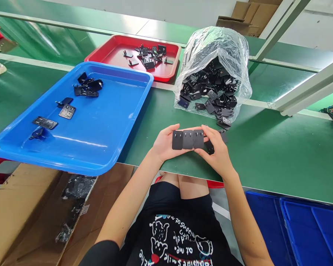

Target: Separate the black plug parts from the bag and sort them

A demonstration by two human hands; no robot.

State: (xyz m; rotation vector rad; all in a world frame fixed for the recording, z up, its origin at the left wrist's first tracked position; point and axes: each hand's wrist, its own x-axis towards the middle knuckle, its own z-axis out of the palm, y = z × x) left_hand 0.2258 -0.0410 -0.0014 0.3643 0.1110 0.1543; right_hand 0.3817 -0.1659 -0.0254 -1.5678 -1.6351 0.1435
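Three flat black plug plates, each with two metal pins near its upper edge, lie side by side across the fingers of my left hand. That hand is palm up, with its thumb stretched away from the plates. My right hand has its fingertips and thumb on the rightmost plate. Behind the right fingers, more black plug pieces show in part; whether they are held or lie on the table, I cannot tell. A clear plastic bag lies beyond my hands, its mouth towards me, with many black plug pieces spilling out.
A blue tray with several black pieces stands left, overhanging the green table's front edge. Behind it sits a red tray with more pieces. A metal post rises at right. An open cardboard box stands below at left.
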